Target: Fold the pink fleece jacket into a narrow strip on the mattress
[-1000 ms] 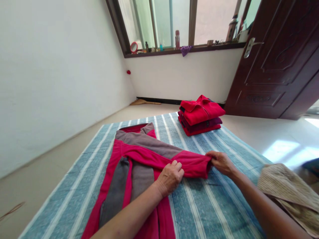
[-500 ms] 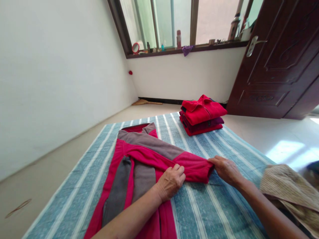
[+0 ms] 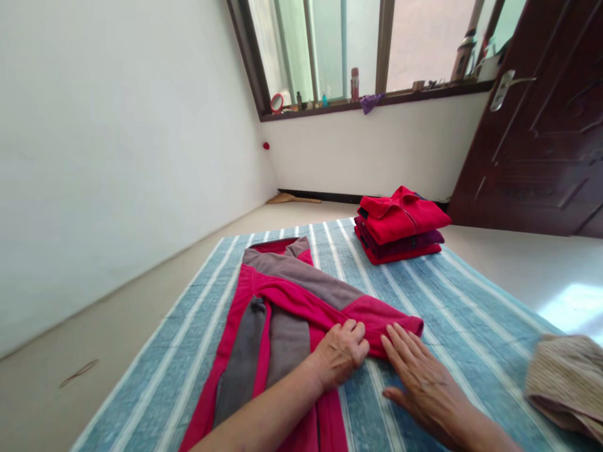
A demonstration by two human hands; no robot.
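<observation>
A pink and grey fleece jacket (image 3: 285,336) lies spread on the striped bedcover, its collar at the far end. One sleeve (image 3: 374,309) stretches out to the right across the cover. My left hand (image 3: 340,353) has its fingers curled on the lower edge of that sleeve, gripping the cloth. Flat near the cuff rests my right hand (image 3: 419,367), fingers stretched out and thumb apart, its fingertips touching the sleeve. My left forearm covers part of the jacket's body.
Folded red and purple clothes (image 3: 400,227) are stacked at the bed's far right. A beige knitted cloth (image 3: 565,380) lies at the right edge of the blue striped bedcover (image 3: 155,370). Beyond are a white wall (image 3: 117,157), a cluttered windowsill (image 3: 325,110) and a dark door (image 3: 537,144).
My right hand has let go of the cuff's end and now lies flat on the sleeve, nearer my left hand. The view has shifted slightly left.
</observation>
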